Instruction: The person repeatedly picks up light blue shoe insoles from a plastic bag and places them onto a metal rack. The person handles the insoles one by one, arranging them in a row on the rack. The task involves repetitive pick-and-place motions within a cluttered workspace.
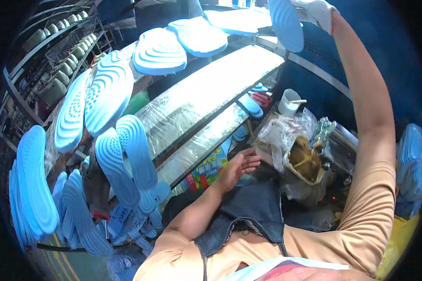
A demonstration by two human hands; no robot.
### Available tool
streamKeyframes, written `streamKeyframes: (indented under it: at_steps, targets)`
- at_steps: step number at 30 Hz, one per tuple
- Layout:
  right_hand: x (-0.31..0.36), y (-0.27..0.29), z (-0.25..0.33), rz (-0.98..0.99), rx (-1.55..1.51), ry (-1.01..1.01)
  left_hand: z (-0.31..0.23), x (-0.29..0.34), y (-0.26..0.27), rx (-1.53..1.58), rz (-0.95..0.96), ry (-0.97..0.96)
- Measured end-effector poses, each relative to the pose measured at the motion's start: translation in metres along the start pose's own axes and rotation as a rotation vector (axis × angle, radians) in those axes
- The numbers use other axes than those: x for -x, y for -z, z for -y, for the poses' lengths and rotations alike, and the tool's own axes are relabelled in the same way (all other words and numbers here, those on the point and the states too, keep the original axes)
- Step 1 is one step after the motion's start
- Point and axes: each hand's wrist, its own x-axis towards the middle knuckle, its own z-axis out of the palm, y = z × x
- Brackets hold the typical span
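Note:
At the upper right, my raised right hand (316,15) wears a white glove and is closed on the edge of a blue shoe insole (286,25), which hangs upright. My bare left hand (241,167) is held low in front of the dark apron (248,196), its fingers stretched out and holding nothing. Beside it runs a long bench board wrapped in clear plastic (206,138). More blue insoles with wavy ridges lie along the far rack, among them a wide pair (159,50) and a long one (109,92).
Scissors with red handles (261,98) lie by a white cup (290,103) with a stick in it. An open tub of brownish material (305,159) sits in crumpled plastic. Stacked insoles (32,180) crowd the left. Shelves at the far left carry pale shoe-shaped moulds (54,91).

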Motion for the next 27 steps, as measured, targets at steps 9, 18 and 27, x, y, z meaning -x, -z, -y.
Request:
streamKeyframes:
  at_steps: [9,18,27]
  targets:
    - [-0.110,-0.039,-0.023,0.005,0.965,-0.051,-0.002,-0.010,0.024,0.061,0.087,0.094]
    - [-0.184,-0.014,-0.081,-0.162,0.496,-0.290,-0.009,-0.010,0.018,-0.013,0.135,0.148]
    - [-0.095,-0.021,0.001,0.056,1.157,-0.171,0.005,-0.016,0.024,-0.023,0.197,0.183]
